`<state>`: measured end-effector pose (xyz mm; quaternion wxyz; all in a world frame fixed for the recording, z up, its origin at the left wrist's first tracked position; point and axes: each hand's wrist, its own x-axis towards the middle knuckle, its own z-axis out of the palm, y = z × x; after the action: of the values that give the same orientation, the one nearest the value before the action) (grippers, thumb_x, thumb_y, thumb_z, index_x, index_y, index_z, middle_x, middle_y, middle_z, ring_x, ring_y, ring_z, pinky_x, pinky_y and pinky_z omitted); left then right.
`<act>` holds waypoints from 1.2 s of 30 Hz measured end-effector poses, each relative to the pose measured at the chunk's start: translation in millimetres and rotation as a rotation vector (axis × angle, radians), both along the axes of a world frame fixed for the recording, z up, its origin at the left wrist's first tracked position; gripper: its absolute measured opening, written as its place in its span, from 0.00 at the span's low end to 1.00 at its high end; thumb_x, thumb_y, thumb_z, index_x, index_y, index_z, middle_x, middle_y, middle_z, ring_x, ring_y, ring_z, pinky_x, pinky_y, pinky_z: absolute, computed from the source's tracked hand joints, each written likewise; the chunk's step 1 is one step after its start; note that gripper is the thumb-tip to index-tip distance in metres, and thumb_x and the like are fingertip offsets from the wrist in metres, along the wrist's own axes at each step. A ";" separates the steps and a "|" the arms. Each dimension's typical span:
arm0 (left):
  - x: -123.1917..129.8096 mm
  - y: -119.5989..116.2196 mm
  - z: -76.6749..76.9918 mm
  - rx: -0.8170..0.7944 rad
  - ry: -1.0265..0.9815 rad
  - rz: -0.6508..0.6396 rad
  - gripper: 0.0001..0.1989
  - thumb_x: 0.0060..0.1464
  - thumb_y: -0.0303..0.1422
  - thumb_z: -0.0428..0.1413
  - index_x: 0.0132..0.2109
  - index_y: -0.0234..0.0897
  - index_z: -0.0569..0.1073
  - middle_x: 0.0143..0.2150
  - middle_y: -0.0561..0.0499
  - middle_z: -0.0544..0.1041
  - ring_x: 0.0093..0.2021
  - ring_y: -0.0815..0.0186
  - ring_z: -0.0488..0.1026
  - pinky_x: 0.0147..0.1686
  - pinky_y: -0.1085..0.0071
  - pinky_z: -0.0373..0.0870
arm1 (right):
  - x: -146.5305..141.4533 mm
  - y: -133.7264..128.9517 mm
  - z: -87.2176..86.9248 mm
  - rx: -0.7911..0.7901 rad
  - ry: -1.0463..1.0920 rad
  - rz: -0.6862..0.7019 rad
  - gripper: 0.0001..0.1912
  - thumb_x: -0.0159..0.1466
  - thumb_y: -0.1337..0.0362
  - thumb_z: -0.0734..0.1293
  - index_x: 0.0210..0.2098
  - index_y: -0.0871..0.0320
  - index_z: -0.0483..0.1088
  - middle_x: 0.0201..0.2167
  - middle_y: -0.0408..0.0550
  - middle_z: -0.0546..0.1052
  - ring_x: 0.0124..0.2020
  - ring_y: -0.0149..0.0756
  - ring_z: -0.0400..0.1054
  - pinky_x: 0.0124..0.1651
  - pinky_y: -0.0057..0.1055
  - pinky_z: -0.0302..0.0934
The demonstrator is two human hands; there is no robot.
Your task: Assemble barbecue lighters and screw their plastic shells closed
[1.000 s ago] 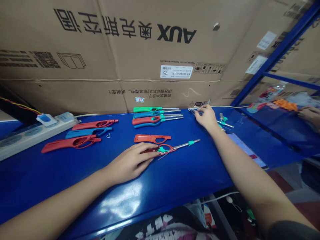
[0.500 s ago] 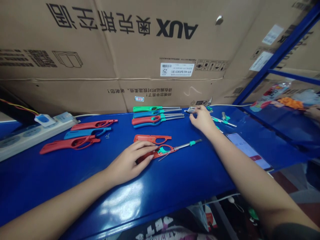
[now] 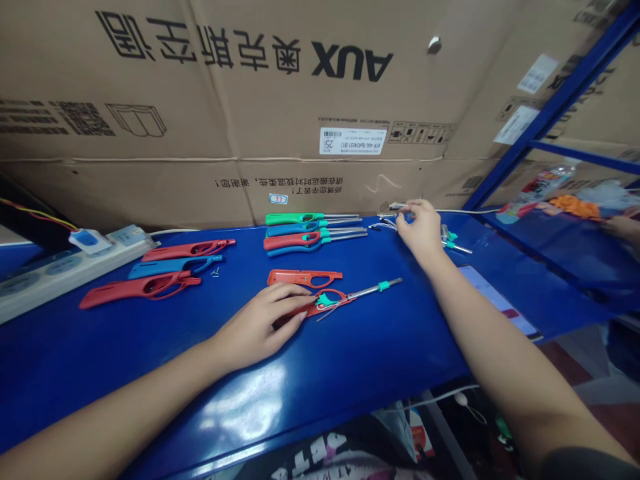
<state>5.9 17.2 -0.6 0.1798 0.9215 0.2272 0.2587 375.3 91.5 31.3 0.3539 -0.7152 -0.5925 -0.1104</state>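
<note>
My left hand (image 3: 270, 317) is closed over the handle of an opened red lighter (image 3: 340, 300), fingers on its far edge and thumb on its near edge. Green trigger parts, a thin wire and a long metal tube show beyond my fingertips. Just behind it lies a separate red handle half (image 3: 305, 277). Farther back on the right, my right hand (image 3: 421, 223) pinches at a cluster of small parts with thin white wires (image 3: 383, 225). What sits between its fingertips is too small to make out. Metal tubes with green pieces (image 3: 453, 241) lie beside that hand, partly hidden.
Several long lighters (image 3: 293, 230) lie in a row at the back. Red and blue handle shells (image 3: 175, 267) and small screws (image 3: 215, 272) are on the left, beside a power strip (image 3: 75, 263). A phone (image 3: 500, 300) lies right, under my forearm. Cardboard (image 3: 240, 133) walls the back.
My right hand has shifted slightly right within the parts cluster, and wires now show at its left. The left hand stays on the red lighter.
</note>
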 end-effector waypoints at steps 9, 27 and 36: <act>8.9 -7.8 -2.1 -0.205 -0.286 0.291 0.17 0.67 0.37 0.54 0.59 0.39 0.75 0.56 0.44 0.79 0.56 0.57 0.75 0.58 0.57 0.72 | -93.1 -45.7 -0.1 -0.059 0.616 0.819 0.11 0.64 0.62 0.69 0.45 0.53 0.79 0.54 0.50 0.78 0.58 0.41 0.71 0.65 0.47 0.62; 16.3 -6.2 5.1 -0.776 -0.684 0.359 0.18 0.58 0.47 0.61 0.44 0.36 0.82 0.44 0.45 0.84 0.47 0.56 0.81 0.51 0.62 0.78 | -121.6 -80.0 4.8 -0.270 -0.050 1.386 0.34 0.66 0.70 0.64 0.69 0.43 0.60 0.72 0.45 0.58 0.68 0.41 0.61 0.67 0.46 0.59; 12.6 -0.7 5.8 -0.728 -0.639 0.425 0.19 0.58 0.48 0.61 0.39 0.34 0.78 0.32 0.49 0.79 0.32 0.66 0.75 0.34 0.72 0.73 | -42.1 -27.9 11.5 -0.144 -0.305 0.263 0.27 0.64 0.72 0.60 0.62 0.58 0.68 0.59 0.59 0.73 0.60 0.52 0.67 0.59 0.50 0.64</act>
<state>18.5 16.5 5.3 0.4923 0.6082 0.4178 0.4617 333.2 63.5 42.8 0.2192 -0.6301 -0.7339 -0.1277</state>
